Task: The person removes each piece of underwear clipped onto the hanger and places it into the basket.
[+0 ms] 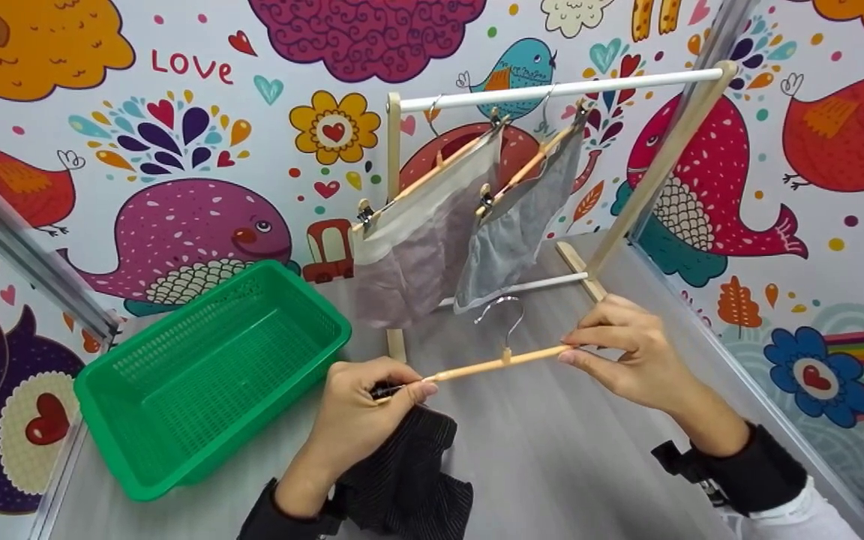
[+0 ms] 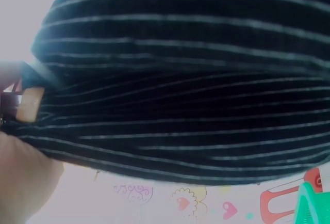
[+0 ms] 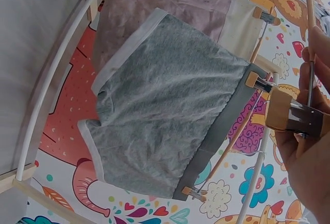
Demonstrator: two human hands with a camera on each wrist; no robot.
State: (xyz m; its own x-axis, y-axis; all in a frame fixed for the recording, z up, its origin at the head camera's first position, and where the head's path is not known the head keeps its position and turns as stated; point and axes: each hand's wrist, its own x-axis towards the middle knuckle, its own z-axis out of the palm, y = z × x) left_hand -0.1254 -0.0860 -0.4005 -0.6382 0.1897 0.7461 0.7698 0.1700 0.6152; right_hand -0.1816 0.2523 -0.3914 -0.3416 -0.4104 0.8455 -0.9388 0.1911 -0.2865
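Observation:
A wooden clip hanger [image 1: 469, 369] with a metal hook is held level between both hands over the table. My left hand [image 1: 364, 412] pinches its left end, around a dark clip. From that end hangs a black garment with thin white stripes [image 1: 413, 472], which fills most of the left wrist view; a wooden clip [image 2: 30, 104] shows at its edge. My right hand [image 1: 623, 352] pinches the hanger's right end between thumb and fingers. In the right wrist view, a clip [image 3: 294, 113] is beside these fingers, with no cloth in it.
Behind the hands stands a small rack with a white rail [image 1: 627, 84]. Two clip hangers on it carry pinkish underpants with a cream waistband [image 1: 417, 255] and grey underpants [image 3: 165, 105]. A green plastic basket [image 1: 214, 375] sits at the left, beside the patterned wall.

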